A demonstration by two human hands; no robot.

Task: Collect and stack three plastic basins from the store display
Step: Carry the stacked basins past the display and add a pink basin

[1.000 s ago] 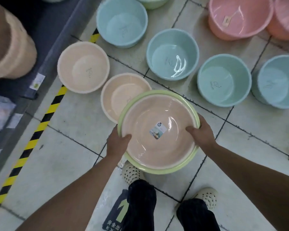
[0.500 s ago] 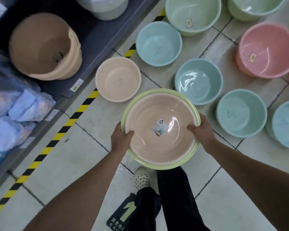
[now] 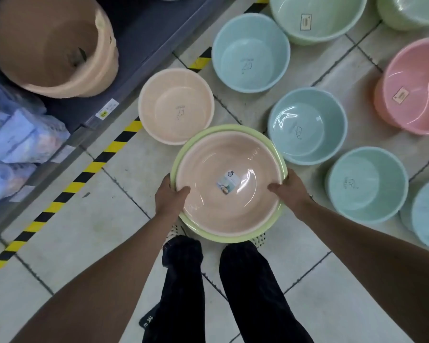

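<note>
Basin stack (image 3: 228, 194): a peach basin nested in a green basin (image 3: 223, 238), held level above the floor (image 3: 89, 231) in front of your legs, at near centre. Only these two colours show, so a third basin in the stack cannot be confirmed.

Change: over the last second your grip has not altered, but the stack has shifted over the display. A second peach basin on the floor, seen then beside the stack, is now out of sight, probably covered by it. If the count stands at two, one pick remains.

Clearances:

1. The shelf (image 3: 144, 45), carrying a tan tub (image 3: 50, 45) on its side, and the hazard tape (image 3: 84, 169) bound the left. Open tiles lie near left of the stack.
2. The floor basin (image 3: 176, 106), peach, sits just beyond the stack's far-left rim.
3. Left hand (image 3: 170, 194): the thumb is hooked inside the rim. The other fingers are beneath and hidden, so the rim is pinched.
4. Right hand (image 3: 291, 191): same pinch on the opposite rim.
5. Blue basins (image 3: 307, 125) crowd the right side, closely set. Expect little room there for swinging the stack.
</note>
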